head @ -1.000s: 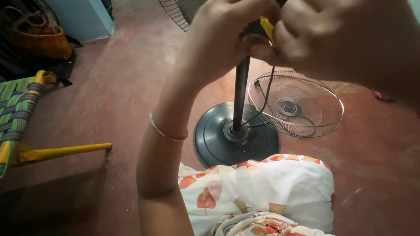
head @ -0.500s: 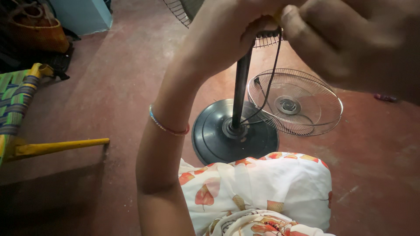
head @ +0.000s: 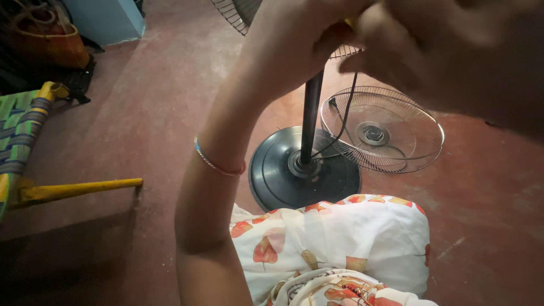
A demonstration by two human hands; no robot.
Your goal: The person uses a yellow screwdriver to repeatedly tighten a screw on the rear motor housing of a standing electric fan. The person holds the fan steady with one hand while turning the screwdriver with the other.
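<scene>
My left hand (head: 294,39) is raised close to the camera, its fingers curled over the top of a pedestal fan's black pole (head: 310,119). My right hand (head: 447,51) is blurred at the upper right, fingers pinched against a small yellow object (head: 352,24) between the two hands. What the yellow object is stays hidden. A thin bangle (head: 218,164) circles my left wrist. The pole stands in a round black base (head: 277,175), and a black cord (head: 344,119) hangs down beside it.
A loose wire fan grille (head: 382,130) lies on the red floor right of the base. Part of another grille (head: 229,14) shows at the top edge. A woven chair with yellow frame (head: 34,164) stands left. My floral-clothed knee (head: 340,238) is just before the base.
Both hands stay at the pole's top. My right hand has shifted a little and covers more of the yellow object than before.
</scene>
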